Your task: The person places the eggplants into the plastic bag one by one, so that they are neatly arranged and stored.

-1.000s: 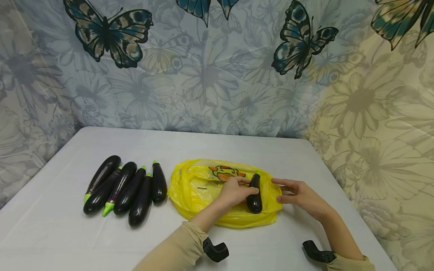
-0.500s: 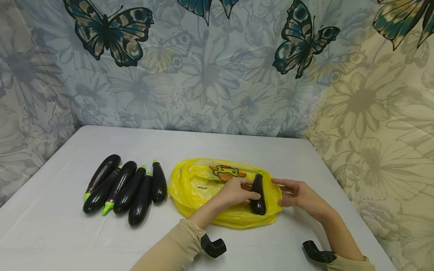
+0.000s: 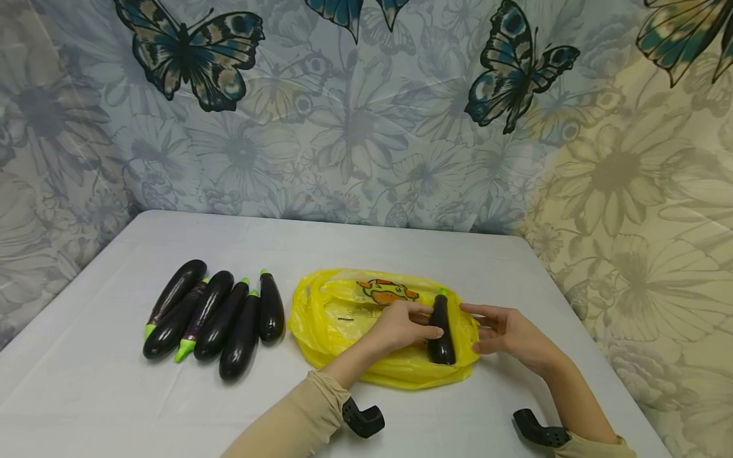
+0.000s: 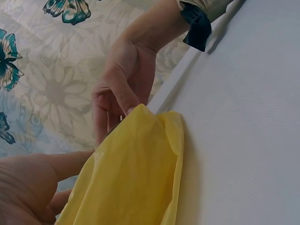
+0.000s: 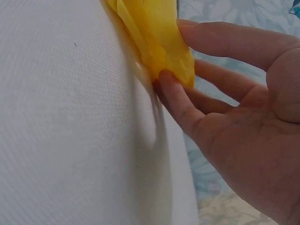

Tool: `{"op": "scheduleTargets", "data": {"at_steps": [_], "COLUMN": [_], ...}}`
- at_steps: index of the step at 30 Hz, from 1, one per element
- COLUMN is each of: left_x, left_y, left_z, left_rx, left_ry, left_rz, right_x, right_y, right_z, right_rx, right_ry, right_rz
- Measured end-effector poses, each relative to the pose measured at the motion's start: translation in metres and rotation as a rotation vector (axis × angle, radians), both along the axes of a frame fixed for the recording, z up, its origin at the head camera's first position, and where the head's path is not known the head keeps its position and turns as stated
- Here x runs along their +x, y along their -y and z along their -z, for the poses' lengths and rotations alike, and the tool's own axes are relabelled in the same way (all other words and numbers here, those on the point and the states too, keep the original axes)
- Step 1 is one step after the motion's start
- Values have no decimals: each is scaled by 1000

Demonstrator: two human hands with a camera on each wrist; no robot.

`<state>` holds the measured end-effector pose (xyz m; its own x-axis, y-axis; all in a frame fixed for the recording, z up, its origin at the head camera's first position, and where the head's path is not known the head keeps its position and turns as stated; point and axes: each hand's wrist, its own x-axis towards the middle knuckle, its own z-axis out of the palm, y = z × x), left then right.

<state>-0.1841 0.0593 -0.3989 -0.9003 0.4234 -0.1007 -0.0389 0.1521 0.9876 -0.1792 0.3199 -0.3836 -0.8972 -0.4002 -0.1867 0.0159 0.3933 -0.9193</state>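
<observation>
A yellow plastic bag (image 3: 338, 318) with a cartoon print lies on the table, its rim rolled open. Inside its right side is a glossy dark eggplant (image 3: 441, 334), green tip pointing away. My left hand (image 3: 397, 326) holds this eggplant, thumb across it and fingers on its left side. In the left wrist view the bag wall hides the eggplant and part of that hand. With thumb and fingers, my right hand (image 3: 509, 331) grips the bag's right edge. The right wrist view shows the yellow film (image 5: 161, 42) between thumb and fingers of the right hand.
Several dark eggplants (image 3: 220, 321) lie side by side left of the bag, some with green tips toward the front. A white cloth (image 3: 143, 407) covers the table. Behind it hangs a butterfly-patterned backdrop (image 3: 355, 127). Each wrist carries a black camera mount (image 3: 363, 418).
My left hand and the eggplant have shifted slightly right, toward the bag's right edge. The right hand keeps its grip there. The head view has moved a little.
</observation>
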Motion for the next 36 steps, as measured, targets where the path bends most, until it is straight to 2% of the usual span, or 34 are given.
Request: {"op": "scheduleTargets", "data": {"at_steps": [13, 36], "left_x": [0, -1], "left_y": [-2, -1], "left_z": [6, 6], "left_rx": [81, 66], "left_ry": [30, 17], "left_rz": [-18, -21], "right_x": [1, 0], "right_y": [1, 4], "right_z": [-1, 0], "right_rx": [-41, -12], "right_ry": [15, 0], "right_rz": [6, 4]}}
